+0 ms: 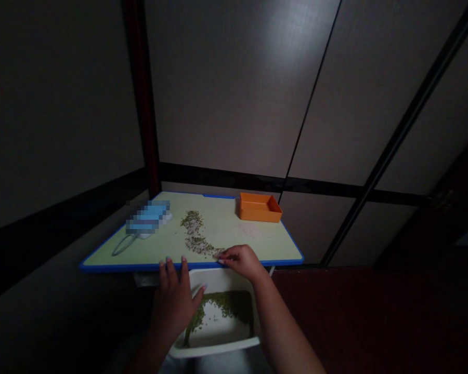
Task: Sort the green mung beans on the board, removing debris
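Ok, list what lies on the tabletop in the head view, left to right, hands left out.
Pixelated blue object → scattered green and pale bits → orange open box.

Right hand at scattered grains — white bin below.

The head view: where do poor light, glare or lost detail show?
Head view: dim, lower corners near black; head view: soft glare high on the tall grey wall panel; head view: blue object with thin grey loop pixelated beyond detail; head view: scattered green-brown bits on the blue-edged pale-green tabletop too small to identify.
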A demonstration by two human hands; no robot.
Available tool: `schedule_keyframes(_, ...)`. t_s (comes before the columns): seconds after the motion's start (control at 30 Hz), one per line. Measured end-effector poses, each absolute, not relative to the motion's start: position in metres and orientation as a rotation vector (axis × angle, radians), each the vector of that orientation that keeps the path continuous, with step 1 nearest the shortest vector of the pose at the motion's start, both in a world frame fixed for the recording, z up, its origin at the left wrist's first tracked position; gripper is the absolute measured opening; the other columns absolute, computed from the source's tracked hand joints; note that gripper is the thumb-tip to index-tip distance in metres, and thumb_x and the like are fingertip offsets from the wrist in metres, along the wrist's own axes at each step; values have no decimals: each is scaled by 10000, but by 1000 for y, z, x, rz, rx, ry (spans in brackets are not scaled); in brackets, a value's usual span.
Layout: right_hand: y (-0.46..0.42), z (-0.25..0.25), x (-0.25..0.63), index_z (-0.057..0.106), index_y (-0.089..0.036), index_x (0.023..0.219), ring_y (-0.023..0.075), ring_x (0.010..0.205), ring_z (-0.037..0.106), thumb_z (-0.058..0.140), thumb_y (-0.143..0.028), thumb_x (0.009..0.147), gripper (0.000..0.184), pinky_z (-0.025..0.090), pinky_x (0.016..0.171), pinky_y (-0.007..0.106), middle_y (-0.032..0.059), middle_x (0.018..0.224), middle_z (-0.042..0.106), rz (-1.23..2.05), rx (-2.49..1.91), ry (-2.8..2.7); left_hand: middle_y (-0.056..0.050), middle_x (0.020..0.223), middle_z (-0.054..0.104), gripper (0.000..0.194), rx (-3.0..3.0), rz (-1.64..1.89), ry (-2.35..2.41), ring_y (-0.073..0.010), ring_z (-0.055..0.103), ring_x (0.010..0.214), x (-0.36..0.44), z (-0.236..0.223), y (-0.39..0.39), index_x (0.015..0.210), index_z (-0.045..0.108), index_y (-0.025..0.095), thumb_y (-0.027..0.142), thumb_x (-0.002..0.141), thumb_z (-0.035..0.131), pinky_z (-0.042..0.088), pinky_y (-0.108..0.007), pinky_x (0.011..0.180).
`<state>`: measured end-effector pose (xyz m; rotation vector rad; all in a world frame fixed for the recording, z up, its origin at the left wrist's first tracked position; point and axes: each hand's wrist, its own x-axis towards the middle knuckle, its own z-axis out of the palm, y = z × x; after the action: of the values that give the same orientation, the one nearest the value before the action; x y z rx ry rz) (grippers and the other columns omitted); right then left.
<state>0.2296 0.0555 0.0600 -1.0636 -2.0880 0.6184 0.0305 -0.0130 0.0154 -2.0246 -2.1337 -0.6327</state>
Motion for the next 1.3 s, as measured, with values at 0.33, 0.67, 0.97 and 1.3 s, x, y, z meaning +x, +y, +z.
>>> schedule_keyframes(0.33, 48, 75, 229, 754, -267, 956, 163, 936, 688, 631, -251, 833, 174, 470, 787, 209, 32, 1005, 742, 286, -1334, -2282, -310, 1524, 162, 776, -2017, -653, -2112, -431, 67, 1439, 29, 13, -12, 1439, 281, 50, 448, 800, 468, 383, -523, 984)
schedule_keyframes(0.67, 49, 76, 238, 753, -282, 930, 164, 919, 687, 614, -295, 843, 165, 447, 724, 208, 11, 1008, 742, 237, -1450, -2212, -317, 1522, 150, 775, -2034, -613, -2150, -439, 71, 1437, 30, 18, -15, 1446, 261, 50, 449, 811, 458, 388, -518, 979)
schedule_keyframes(0.97, 55, 73, 243, 746, -279, 908, 171, 873, 679, 636, -284, 841, 129, 384, 970, 307, 27, 957, 751, 179, -1544, -2162, -325, 1520, 139, 769, -2041, -621, -2139, -437, 56, 1439, 30, 16, -14, 1446, 259, 51, 449, 817, 452, 379, -512, 987)
schedule_keyframes(1.3, 54, 74, 247, 740, -262, 878, 175, 826, 672, 636, -304, 826, 124, 405, 669, 222, 37, 878, 752, 129, -1608, -2136, -307, 1530, 149, 781, -2037, -645, -2143, -433, 72, 1439, 30, 17, -14, 1445, 264, 49, 461, 807, 448, 388, -521, 975)
